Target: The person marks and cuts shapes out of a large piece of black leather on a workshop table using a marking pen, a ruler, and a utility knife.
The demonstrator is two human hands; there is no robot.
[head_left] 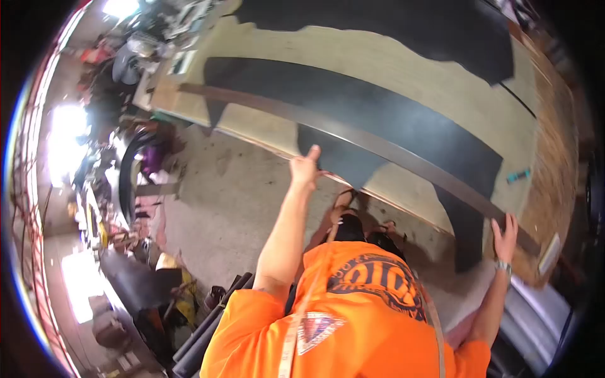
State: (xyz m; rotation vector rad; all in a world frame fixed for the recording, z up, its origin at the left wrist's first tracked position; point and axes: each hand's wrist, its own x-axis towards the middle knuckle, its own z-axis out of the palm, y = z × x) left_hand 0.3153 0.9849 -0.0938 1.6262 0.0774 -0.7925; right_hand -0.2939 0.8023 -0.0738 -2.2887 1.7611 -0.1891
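A long, dark, flat straightedge (353, 135) lies across a black leather-like sheet (372, 104) with a curved upper edge and several flaps toward me. My left hand (304, 171) is at the near table edge, its thumb pointing up against the middle flap. Its other fingers curl at the edge and are partly hidden. At the right end of the straightedge, my right hand (505, 239) touches the strip with fingers stretched out and apart. A watch or bracelet (502, 267) circles that wrist.
The pale table (265, 126) carries another black sheet (391, 22) at the far side and a small teal tool (518, 176) at right. A tape measure (288, 353) hangs over the orange shirt. Clutter and dark rolls (205, 337) stand at left on the concrete floor (214, 189).
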